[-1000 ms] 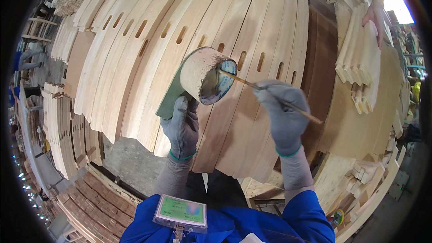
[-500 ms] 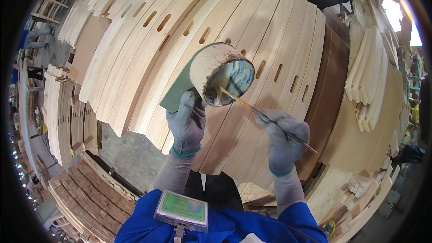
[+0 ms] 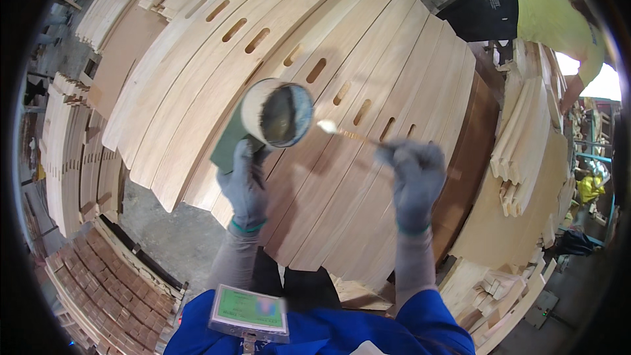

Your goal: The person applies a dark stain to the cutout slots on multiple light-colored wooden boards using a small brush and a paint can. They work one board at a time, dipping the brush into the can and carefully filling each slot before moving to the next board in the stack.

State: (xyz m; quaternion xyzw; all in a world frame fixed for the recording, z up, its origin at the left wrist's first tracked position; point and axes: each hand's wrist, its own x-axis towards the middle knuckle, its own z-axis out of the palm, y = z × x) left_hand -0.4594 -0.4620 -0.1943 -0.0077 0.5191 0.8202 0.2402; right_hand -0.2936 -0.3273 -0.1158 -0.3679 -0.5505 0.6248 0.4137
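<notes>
With closed fingers, I grip a green board point(image 3: 227, 144) in the left hand point(image 3: 246, 187), at the cup's point(image 3: 279, 115) 8 o'clock. My right hand point(image 3: 415, 174) clasps a white-tipped stick point(image 3: 355, 135) at 3 o'clock.

Round pot point(image 3: 277, 113): pale outside, dark inside, tilted, mouth toward right. Flat green piece point(image 3: 227, 146) at its lower left. Thin brown stick point(image 3: 352, 135) slanted, white-coated tip just right of rim. All above slotted boards point(image 3: 315, 204).
</notes>
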